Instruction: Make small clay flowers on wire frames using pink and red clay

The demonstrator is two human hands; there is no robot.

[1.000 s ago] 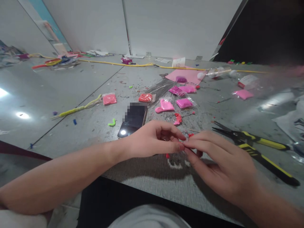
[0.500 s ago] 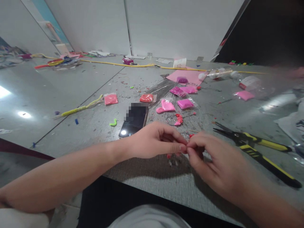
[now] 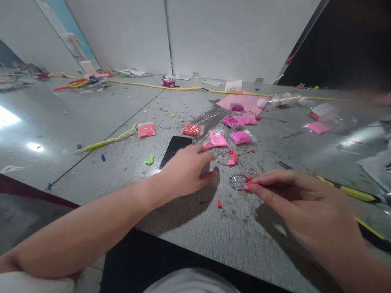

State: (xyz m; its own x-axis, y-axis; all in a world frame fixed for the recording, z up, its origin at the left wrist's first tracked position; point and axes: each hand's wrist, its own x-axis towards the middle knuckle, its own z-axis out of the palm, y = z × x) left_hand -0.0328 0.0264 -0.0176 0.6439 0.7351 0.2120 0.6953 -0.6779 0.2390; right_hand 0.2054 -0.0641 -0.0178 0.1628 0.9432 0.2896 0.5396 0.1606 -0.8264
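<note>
My left hand hovers over the table beside the phone, its fingers apart with nothing between them. Just past its fingertips lies a round wire frame with red and pink clay petals along its right side. Nearer to me is a second round wire frame, and red clay sits on its right edge. Thumb and forefinger of my right hand pinch that red clay. Between the hands, a small red clay scrap rests on the tabletop.
Black-and-yellow pliers lie partly under my right hand. Clay packets, such as a pink one and a red one, are spread beyond the frames. Thin wires and a pink sheet lie farther back. Plastic bottles stay at right.
My hands were together at the nearer wire frame. Since then my left hand has drawn away leftward and opened, while my right fingers remain at the red clay. The view has shifted slightly.
</note>
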